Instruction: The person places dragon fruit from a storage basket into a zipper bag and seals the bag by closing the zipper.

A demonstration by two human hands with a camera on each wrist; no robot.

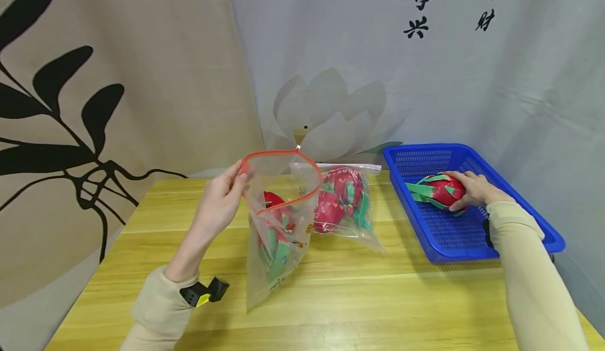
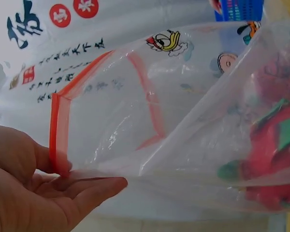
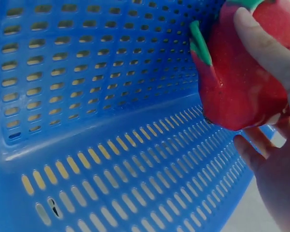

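My left hand point(image 1: 219, 199) pinches the red zip edge of a clear plastic bag point(image 1: 283, 246), whose mouth gapes open. Inside that bag sits a red and green dragon fruit point(image 1: 279, 235), also visible through the plastic in the left wrist view. On the right, my right hand point(image 1: 477, 189) grips another dragon fruit point(image 1: 441, 191) within the blue basket point(image 1: 420, 230). The right wrist view shows thumb and fingers around this red fruit point(image 3: 241, 72), close to the basket's slotted wall.
Behind the held bag lies a second zip bag point(image 1: 373, 235) with dragon fruits in it. Everything stands on a wooden table point(image 1: 359, 298). A printed curtain point(image 1: 331, 51) hangs along the back edge.
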